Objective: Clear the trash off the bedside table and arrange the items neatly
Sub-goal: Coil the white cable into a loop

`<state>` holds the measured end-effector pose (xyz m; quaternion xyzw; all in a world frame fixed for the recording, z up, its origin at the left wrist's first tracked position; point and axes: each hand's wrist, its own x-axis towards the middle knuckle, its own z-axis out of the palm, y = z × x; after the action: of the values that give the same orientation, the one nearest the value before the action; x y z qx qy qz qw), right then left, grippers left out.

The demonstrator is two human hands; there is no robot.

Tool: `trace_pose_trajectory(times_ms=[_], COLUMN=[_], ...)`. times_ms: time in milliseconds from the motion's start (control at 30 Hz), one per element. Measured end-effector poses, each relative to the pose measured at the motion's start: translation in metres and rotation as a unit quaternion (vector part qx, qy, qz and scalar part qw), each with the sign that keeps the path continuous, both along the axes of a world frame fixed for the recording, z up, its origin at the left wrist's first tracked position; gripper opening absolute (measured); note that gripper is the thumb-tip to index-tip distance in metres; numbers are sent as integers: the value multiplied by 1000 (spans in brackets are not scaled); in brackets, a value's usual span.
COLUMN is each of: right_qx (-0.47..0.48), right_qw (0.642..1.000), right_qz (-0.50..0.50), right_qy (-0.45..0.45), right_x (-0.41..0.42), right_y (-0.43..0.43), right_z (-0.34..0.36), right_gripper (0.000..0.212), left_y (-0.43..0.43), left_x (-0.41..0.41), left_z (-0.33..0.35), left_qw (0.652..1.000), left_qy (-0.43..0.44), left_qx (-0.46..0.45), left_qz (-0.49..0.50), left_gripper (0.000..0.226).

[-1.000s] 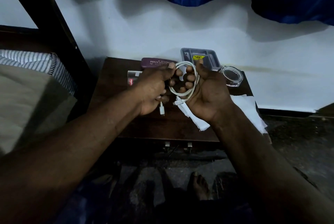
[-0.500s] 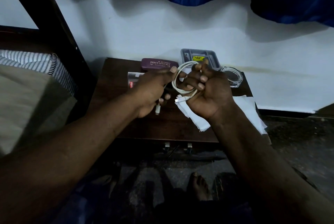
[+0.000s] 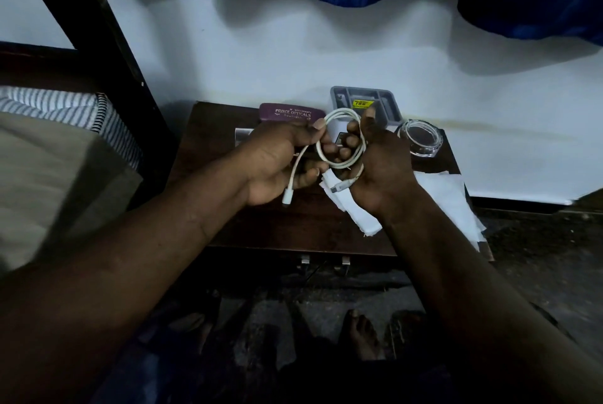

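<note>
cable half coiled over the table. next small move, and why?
Probably the left hand should bring the loose tail round for one more loop. The right hand holds the white cable in a coil, but a straight stretch ending in a plug hangs free.

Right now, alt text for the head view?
The left hand and right hand hold a looped thin white charging cable above a dark wooden bedside table. On it lie a maroon spectacle case, a grey plastic tray, a clear round dish and white paper sheets.
</note>
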<state>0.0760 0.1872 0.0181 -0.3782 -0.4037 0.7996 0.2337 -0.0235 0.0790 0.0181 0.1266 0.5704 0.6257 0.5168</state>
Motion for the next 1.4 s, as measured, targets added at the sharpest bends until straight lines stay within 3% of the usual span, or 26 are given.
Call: trace_pose_trajectory(times_ms=[133,200,333,467,533,600,667,800,900,1000,1133,1233,1400], right_qx=[79,165,392,473,398,237,144,214,265,326,402,338,198], right_qw=[993,977,887,833,878,943,958,941,933,929,905,934,974], right_qz=[27,43,-26,13,96,176,220,227,214,147,42,11,17], right_qy=[-85,-127,-241,-286,-247,-156,-116,-129,-118,-98,-130,-113,-111], right_x=[1,2,4,13,13,12,14,20,27,34,33,27,18], right_y=[2,5,10,-3,-16,-29,-36,-28,-10,9,20,17,11], right_z=[-8,-10,-12,-12,-10,-10,-8,0,8,12,6,1,-2], right_gripper=[45,47,43,37,37,28,17,8,20,28,14,8,33], left_y=[2,4,6,9,11,14,16,14,13,13,14,13,12], left_x=[3,3,-3,-5,-2,1,2,-3,-8,-8,-3,3,4], left_z=[2,2,3,6,8,10,11,8,4,1,4,6,6], left_qw=[999,997,992,988,987,985,986,987,981,981,991,995,992], left_qy=[-54,-65,-77,-61,-64,-63,-29,68,140,149,108,67,33], left_qx=[6,9,27,38,48,63,64,44,12,-1,33,70,117], left_qz=[9,34,95,134,141,150,150,137,132,120,74,34,30], left_gripper=[21,24,28,34,39,39,33,29,29,30,27,27,19])
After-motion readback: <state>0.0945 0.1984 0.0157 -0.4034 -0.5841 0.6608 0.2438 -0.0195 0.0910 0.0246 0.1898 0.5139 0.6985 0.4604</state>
